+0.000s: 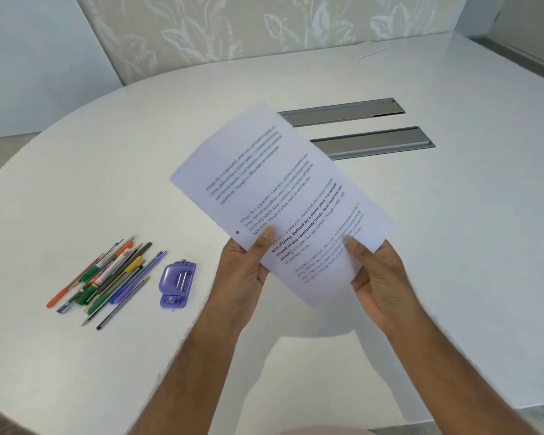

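Holding a printed sheet of paper [283, 189] in both hands, lifted above the white table [453, 230], roughly mid-view.

- Sheet: rotated, so the lines of text climb toward the upper right. Several short paragraphs, one partly in bold. Far part of the print is blurred. Small dark round mark [237, 232] near the left edge, just beside the left thumb.
- Left hand [248, 268]: pinches the sheet's left edge. Thumb [266, 235] lies flat on the printed face, and the other fingers are behind the paper, out of sight.
- Right hand [377, 277]: grips the sheet near its right corner. Thumb [354, 244] is on top, with the fingers curled underneath.
- Both forearms enter from the bottom of the view.

On the table, left of the hands:
- Loose pile of pens and pencils [107, 277] in orange, green, blue and grey, lying roughly parallel.
- Purple hole punch [175, 284] just beside the pile, on its right, well apart from the sheet.

Beyond the sheet:
- Two grey metal cable flaps [358, 113] [383, 142] set into the tabletop, with the paper's far end overlapping their left ends in the view.
- Thin white stick [372, 53] near the table's far edge.
- Pale leaf-patterned wall panel [264, 26] behind the table.
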### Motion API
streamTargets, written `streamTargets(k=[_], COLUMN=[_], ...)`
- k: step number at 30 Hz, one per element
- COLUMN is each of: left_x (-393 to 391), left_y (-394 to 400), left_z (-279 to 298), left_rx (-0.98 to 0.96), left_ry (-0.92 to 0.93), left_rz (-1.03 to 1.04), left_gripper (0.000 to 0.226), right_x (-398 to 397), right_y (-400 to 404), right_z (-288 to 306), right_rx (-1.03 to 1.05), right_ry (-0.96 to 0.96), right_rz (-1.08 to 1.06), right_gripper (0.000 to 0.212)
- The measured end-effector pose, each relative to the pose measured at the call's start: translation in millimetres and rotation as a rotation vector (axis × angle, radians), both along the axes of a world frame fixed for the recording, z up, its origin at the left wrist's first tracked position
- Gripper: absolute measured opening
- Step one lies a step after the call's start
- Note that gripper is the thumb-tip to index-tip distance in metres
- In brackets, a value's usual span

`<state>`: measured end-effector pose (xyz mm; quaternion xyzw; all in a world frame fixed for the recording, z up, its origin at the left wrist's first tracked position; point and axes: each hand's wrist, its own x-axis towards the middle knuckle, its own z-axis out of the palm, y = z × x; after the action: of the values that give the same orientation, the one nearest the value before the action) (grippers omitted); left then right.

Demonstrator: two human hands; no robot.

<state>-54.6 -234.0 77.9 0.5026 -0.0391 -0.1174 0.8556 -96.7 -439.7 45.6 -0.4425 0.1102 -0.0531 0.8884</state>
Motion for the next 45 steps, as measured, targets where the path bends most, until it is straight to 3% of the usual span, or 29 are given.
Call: streamTargets(k=[6, 12, 14, 17, 23, 29, 37, 45], left_x=[10.4, 13.1, 10.6, 8.5, 6.2, -3.2, -15.4, -8.0], left_y=[37.7, 87.7, 92.3, 88.8, 72.5, 64.8, 56.8, 56.5], left_z=[-2.4, 1.4, 4.6, 9.5, 7.7, 8.5, -35.5, -19.6], left_rx=[-0.061, -0.018, 0.119, 0.459, 0.667, 0.637, 0.623, 0.561], left_ry=[0.132, 0.168, 0.139, -0.033, -0.210, -0.267, -0.024, -0.050], left_rz=[0.186, 0.049, 0.019, 0.012, 0.097, 0.176, 0.145, 0.225], left_gripper=[0.042, 0.069, 0.060, 0.026, 0.024, 0.019, 0.014, 0.014], right_x=[5.1, 2.5, -0.3, -2.9, 0.4, -8.2, -19.4, -6.3], right_y=[-17.9, -45.4, -53.2, -59.5, -55.2, -50.2, -39.9, -43.4], right_z=[4.3, 10.9, 12.4, 16.5, 26.9, 28.8, -8.7, 4.6], right_rx=[-0.206, -0.333, -0.394, -0.503, -0.867, -0.861, -0.859, -0.809], right_ry=[0.015, 0.026, 0.030, 0.016, 0.031, -0.039, 0.052, 0.005], right_rz=[-0.060, -0.023, 0.033, 0.108, -0.033, -0.157, -0.065, -0.112], right_gripper=[0.044, 0.046, 0.048, 0.049, 0.037, 0.031, 0.029, 0.031])
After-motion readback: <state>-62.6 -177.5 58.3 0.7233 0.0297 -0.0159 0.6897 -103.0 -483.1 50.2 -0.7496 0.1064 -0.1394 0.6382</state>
